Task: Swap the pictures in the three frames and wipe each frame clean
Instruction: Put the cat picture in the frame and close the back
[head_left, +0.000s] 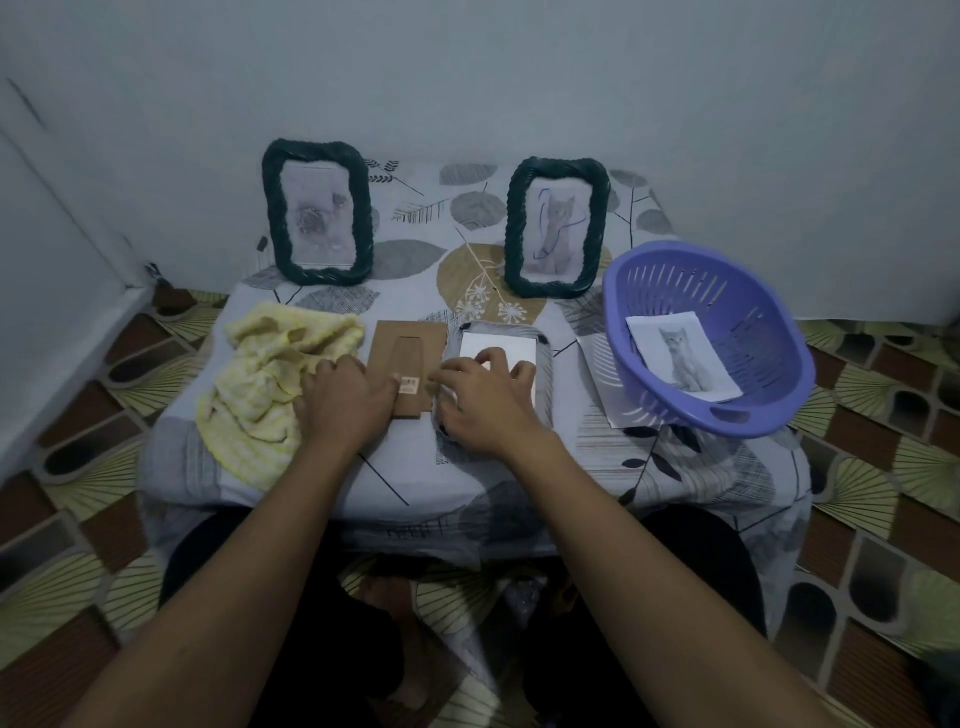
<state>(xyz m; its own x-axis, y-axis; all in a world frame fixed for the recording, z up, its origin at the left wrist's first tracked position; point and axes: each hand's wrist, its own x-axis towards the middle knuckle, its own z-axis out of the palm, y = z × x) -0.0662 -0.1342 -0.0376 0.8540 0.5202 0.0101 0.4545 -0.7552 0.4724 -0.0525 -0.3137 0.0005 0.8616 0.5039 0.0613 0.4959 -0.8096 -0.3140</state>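
Two dark woven frames stand upright at the back of the table: the left frame (318, 212) holds a pale flower picture, the right frame (557, 226) a cat picture. A third frame (543, 358) lies face down in the middle, with a white sheet (511, 347) in its opening. My right hand (480, 400) rests on that sheet, fingers spread. A brown cardboard backing (408, 347) lies just left of it. My left hand (345, 397) presses flat on the backing's near edge. A yellow cloth (267, 382) is crumpled at the left.
A purple plastic basket (737, 306) sits at the right, a cat picture (685, 354) inside it and another sheet (597, 374) under its left side. The low table (415, 457) has a leaf-print cover. Patterned floor tiles surround it; a wall stands behind.
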